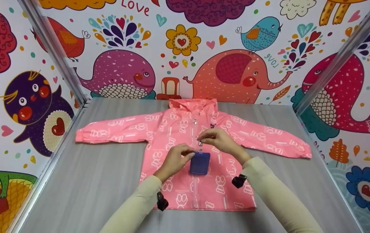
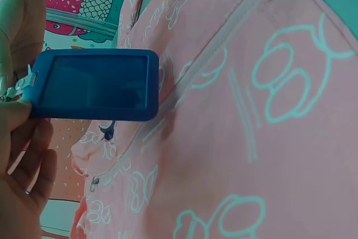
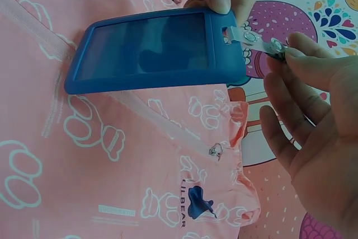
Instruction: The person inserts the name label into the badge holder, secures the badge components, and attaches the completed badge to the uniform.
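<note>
Over a pink, white-printed jacket on the grey bench, the left hand pinches a rectangular blue plastic badge holder at its edge, the right hand pinching its metal clip.

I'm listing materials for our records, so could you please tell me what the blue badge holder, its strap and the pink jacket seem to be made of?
Badge holder: probably rigid plastic, with a smooth, crisp-edged frame. Strap: likely soft plastic, being translucent, with a shiny, metal-looking snap. Jacket: apparently matte fabric, given its soft folds; fibre unclear.
</note>
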A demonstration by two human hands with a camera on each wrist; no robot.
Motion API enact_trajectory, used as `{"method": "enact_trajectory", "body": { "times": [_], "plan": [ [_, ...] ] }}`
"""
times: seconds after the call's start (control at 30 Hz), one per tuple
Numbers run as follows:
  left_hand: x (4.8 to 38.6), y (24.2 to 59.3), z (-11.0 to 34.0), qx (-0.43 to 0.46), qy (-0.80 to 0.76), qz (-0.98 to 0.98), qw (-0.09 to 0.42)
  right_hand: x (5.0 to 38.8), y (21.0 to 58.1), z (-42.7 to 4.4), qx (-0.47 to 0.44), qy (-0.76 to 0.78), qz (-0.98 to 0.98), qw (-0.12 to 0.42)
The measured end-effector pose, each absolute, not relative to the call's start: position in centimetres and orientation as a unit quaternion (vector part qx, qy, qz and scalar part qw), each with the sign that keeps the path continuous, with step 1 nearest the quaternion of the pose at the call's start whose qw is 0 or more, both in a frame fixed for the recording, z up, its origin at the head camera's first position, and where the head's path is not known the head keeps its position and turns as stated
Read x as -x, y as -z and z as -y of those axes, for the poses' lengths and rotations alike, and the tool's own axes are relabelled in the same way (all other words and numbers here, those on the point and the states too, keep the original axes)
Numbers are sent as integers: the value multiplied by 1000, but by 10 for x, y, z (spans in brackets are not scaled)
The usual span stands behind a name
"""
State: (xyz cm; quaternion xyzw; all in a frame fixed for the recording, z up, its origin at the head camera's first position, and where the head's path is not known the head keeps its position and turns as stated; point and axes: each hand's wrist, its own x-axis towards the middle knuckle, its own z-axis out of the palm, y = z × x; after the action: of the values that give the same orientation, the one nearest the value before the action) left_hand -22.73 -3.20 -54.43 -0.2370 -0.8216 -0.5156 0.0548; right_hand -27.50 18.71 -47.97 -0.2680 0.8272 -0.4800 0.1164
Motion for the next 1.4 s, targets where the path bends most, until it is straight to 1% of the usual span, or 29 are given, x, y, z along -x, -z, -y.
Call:
{"method": "enact_trajectory", "body": {
  "times": [0.17,0.33,0.4,0.63,0.8,1.03,1.23,1.4],
  "plan": [
    [227,542,33,225,518,824,40,275,475,-187,280,451,-840,113],
    [227,541,36,221,520,824,34,275,469,-185,274,441,-845,128],
    [227,540,37,221,521,824,31,274,467,-184,278,442,-844,125],
    [229,536,38,219,515,829,23,272,466,-182,309,433,-843,82],
    [231,532,35,208,533,820,27,271,464,-180,304,439,-844,58],
    [232,530,25,198,583,786,56,271,462,-178,298,421,-856,18],
    [236,529,13,197,613,760,94,273,461,-175,270,433,-860,13],
    [238,527,5,187,620,751,130,274,460,-176,265,447,-854,19]
  ]
}}
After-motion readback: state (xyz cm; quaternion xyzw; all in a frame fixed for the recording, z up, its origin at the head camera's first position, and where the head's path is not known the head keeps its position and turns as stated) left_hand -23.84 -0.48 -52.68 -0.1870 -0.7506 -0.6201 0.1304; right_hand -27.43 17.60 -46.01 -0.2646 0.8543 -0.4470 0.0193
